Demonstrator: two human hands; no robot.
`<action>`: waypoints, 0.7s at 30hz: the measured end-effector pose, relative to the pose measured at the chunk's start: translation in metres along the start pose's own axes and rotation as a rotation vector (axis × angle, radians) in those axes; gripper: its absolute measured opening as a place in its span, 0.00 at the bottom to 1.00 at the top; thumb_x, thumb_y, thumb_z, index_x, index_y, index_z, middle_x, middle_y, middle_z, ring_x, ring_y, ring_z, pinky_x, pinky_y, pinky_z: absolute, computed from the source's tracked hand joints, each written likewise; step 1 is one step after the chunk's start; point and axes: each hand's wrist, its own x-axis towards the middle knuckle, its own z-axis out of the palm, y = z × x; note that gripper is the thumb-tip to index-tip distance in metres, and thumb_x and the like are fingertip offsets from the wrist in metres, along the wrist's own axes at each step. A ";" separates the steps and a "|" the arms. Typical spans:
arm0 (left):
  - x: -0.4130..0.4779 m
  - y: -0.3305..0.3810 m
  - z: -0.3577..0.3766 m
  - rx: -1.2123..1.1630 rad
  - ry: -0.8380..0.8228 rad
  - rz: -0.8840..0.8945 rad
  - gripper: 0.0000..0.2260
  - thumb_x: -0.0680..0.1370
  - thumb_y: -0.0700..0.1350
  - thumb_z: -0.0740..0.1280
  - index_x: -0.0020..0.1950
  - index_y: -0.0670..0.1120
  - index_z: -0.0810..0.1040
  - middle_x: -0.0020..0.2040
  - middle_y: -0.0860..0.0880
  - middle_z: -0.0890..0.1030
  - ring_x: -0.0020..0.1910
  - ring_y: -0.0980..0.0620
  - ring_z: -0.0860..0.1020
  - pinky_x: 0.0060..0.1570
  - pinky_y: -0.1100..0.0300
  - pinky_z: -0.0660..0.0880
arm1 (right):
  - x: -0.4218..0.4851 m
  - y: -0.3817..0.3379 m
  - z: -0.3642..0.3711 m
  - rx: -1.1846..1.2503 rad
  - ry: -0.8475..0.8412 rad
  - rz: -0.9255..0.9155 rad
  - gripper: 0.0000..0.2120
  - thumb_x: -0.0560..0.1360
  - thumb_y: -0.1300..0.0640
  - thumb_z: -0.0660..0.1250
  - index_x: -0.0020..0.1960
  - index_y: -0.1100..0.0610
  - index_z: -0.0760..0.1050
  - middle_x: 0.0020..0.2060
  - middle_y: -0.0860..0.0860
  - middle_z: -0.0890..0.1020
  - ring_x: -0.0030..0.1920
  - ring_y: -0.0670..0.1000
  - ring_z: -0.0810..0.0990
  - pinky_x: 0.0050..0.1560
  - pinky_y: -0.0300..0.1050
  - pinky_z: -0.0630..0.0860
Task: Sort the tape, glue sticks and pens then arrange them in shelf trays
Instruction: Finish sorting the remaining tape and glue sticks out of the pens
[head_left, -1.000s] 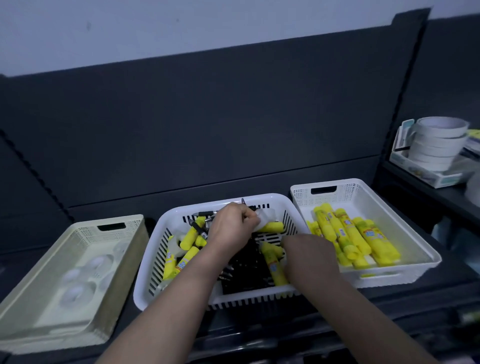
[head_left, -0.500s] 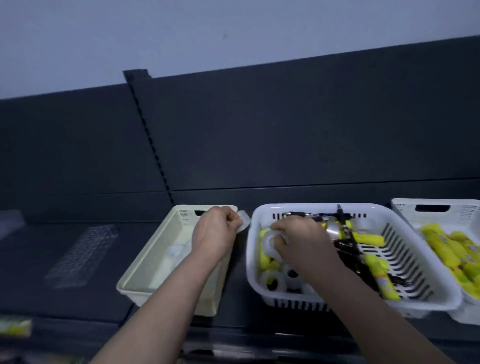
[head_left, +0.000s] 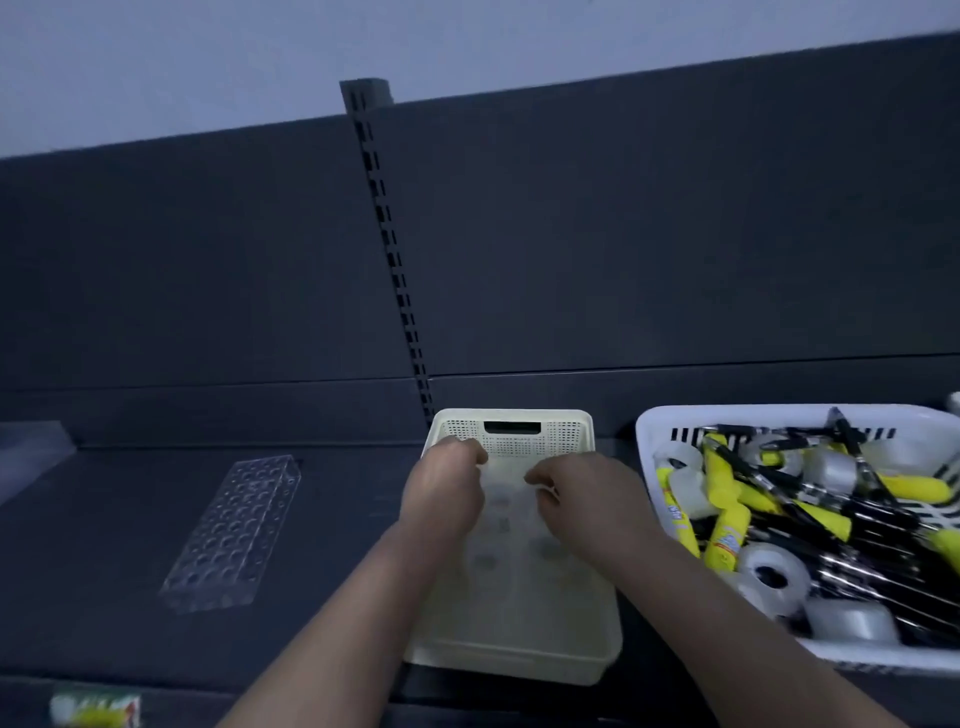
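We see the left hand (head_left: 447, 493) over the far left corner of the cream tray (head_left: 511, 662), its fingers curled under. The knuckles hide what, if anything, they grip, so we cannot tell. The right hand (head_left: 584, 501) hangs just beside it over the same tray, fingers also curled inward. Again we cannot make out whether anything sits in them.

Under the hands, on the tray floor, we make out a few faint round grey shapes (head_left: 500, 501), too blurred to name.

The tray stands on the dark shelf (head_left: 104, 571) with its handle slot at the far end, just below the slotted upright (head_left: 395, 260) of the back panel.

To the tray's right, apart from it, stands the white slotted basket (head_left: 644, 434). In it lie clear tape rolls (head_left: 784, 558), yellow glue sticks (head_left: 727, 543) and black pens (head_left: 841, 525), all mixed and crossing over one another.

Well to the left of the tray, a clear acrylic holder (head_left: 234, 530) with rows of round holes lies on the shelf. At the bottom left edge we see a blurred yellow and white pack (head_left: 96, 709).
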 end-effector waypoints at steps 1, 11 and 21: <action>0.001 -0.001 -0.002 -0.011 -0.002 0.009 0.14 0.78 0.39 0.61 0.61 0.50 0.78 0.60 0.50 0.77 0.56 0.48 0.76 0.51 0.57 0.73 | 0.003 -0.003 0.003 -0.010 -0.026 0.008 0.18 0.76 0.53 0.59 0.63 0.43 0.75 0.59 0.43 0.80 0.61 0.49 0.76 0.55 0.42 0.72; 0.004 0.036 -0.003 -0.121 -0.008 0.165 0.11 0.77 0.45 0.65 0.59 0.52 0.79 0.58 0.53 0.80 0.59 0.52 0.75 0.57 0.55 0.72 | -0.011 0.017 -0.018 -0.101 0.062 0.055 0.14 0.77 0.50 0.59 0.60 0.43 0.76 0.56 0.44 0.81 0.59 0.50 0.76 0.53 0.45 0.69; 0.002 0.141 0.022 -0.154 -0.048 0.391 0.10 0.75 0.44 0.66 0.54 0.52 0.81 0.52 0.51 0.80 0.55 0.50 0.74 0.52 0.57 0.71 | -0.068 0.112 -0.075 -0.201 0.101 0.294 0.12 0.77 0.51 0.60 0.56 0.42 0.78 0.46 0.46 0.83 0.50 0.51 0.80 0.37 0.40 0.66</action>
